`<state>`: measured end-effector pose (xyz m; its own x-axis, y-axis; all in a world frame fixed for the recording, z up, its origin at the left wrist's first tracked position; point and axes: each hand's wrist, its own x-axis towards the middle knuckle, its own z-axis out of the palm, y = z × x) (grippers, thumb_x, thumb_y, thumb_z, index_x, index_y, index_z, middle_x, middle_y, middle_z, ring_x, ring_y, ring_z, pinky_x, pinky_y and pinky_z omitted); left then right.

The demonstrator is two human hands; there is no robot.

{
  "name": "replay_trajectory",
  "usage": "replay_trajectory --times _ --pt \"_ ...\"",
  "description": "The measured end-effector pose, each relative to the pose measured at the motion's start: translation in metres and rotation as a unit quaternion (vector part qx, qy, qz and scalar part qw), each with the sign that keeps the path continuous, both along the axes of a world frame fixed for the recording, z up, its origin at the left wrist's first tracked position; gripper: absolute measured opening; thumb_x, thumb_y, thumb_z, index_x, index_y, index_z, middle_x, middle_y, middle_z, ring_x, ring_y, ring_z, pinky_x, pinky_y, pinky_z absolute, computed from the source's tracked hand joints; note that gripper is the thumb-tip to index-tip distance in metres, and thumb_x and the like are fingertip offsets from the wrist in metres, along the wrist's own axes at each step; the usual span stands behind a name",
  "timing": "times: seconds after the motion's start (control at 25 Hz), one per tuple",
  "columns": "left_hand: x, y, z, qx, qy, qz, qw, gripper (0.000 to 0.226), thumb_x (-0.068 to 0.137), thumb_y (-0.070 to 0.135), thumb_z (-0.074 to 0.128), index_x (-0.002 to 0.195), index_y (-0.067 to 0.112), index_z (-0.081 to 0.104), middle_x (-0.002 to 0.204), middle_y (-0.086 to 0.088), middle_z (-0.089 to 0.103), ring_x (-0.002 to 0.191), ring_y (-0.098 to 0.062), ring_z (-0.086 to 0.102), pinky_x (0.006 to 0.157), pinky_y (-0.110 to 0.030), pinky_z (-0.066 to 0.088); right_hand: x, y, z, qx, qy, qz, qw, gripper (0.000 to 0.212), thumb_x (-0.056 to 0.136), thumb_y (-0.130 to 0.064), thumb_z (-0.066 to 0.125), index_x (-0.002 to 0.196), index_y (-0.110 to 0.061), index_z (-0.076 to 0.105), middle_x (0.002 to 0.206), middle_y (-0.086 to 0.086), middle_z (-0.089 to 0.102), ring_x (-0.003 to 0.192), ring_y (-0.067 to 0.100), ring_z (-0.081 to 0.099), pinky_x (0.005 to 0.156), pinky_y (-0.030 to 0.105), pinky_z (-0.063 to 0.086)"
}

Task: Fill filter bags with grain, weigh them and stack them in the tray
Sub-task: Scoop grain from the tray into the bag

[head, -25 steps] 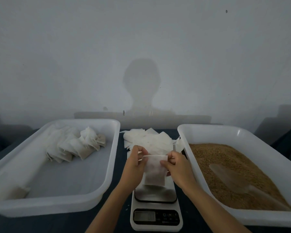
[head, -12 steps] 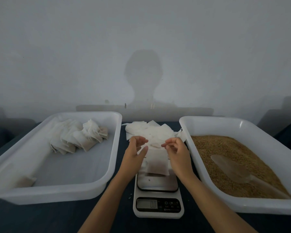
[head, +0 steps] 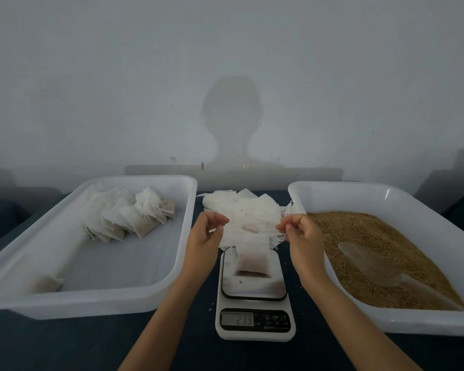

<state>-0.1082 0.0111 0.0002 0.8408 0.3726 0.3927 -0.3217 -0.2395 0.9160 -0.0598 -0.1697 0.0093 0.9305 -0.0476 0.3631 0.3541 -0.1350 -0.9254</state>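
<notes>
Resting on scale (head: 255, 295): filled bag (head: 252, 259) | display maybe "23.9" | both grips apart, empty

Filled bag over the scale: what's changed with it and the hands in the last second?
Both hands let go of the filled bag; it now lies on the scale. The left hand and right hand drew apart, fingers loosely curled, holding nothing. Both trays, the scoop and the empty bags lie unchanged.
</notes>
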Motion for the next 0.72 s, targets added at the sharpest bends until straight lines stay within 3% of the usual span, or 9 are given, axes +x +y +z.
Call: replay_trajectory --times 0.28,0.4,0.52,0.6,0.72 --pt "0.006 0.0 -0.007 0.043 0.044 0.005 0.998 0.027 0.091 -0.006 0.047 0.092 0.02 0.056 0.099 0.008 0.062 0.096 -0.006 0.057 0.076 -0.006 0.044 0.005 0.004 -0.003 -0.008 0.015 -0.013 1.0 0.024 0.091 0.006 0.044 0.085 -0.009 0.061 0.081 -0.005 0.065 0.077 0.003 0.062 0.074 0.018 0.047" --pt "0.023 -0.001 -0.019 0.175 0.14 0.004 0.975 0.02 0.093 0.006 0.051 0.107 0.02 0.056 0.111 0.007 0.059 0.106 -0.007 0.053 0.083 -0.009 0.04 0.008 0.012 -0.008 -0.047 0.034 -0.024 0.998 0.022 0.091 0.006 0.044 0.089 -0.009 0.059 0.085 -0.002 0.064 0.085 0.013 0.061 0.08 0.027 0.049" --pt "0.04 -0.007 -0.027 0.293 0.219 0.001 0.931 0.031 0.096 0.023 0.052 0.126 0.016 0.052 0.126 -0.002 0.055 0.114 -0.014 0.05 0.095 -0.022 0.041 0.018 0.024 -0.017 -0.144 0.095 -0.028 0.985 0.018 0.094 -0.004 0.048 0.107 -0.014 0.055 0.103 0.002 0.063 0.098 0.019 0.06 0.089 0.038 0.049" --pt "0.049 -0.013 -0.026 0.281 0.245 0.007 0.928 0.039 0.095 0.034 0.052 0.129 0.015 0.049 0.128 -0.003 0.056 0.117 -0.017 0.051 0.099 -0.03 0.042 0.025 0.029 -0.022 -0.203 0.147 -0.024 0.968 0.024 0.095 -0.014 0.053 0.118 -0.017 0.049 0.113 0.002 0.061 0.108 0.022 0.057 0.096 0.045 0.045" --pt "0.056 -0.021 -0.021 0.277 0.27 0.017 0.922 0.048 0.089 0.046 0.058 0.127 0.019 0.047 0.121 0.0 0.061 0.113 -0.016 0.055 0.097 -0.03 0.039 0.028 0.034 -0.028 -0.219 0.186 -0.022 0.958 0.03 0.093 -0.021 0.059 0.12 -0.017 0.047 0.112 0.002 0.062 0.11 0.022 0.058 0.101 0.046 0.041"
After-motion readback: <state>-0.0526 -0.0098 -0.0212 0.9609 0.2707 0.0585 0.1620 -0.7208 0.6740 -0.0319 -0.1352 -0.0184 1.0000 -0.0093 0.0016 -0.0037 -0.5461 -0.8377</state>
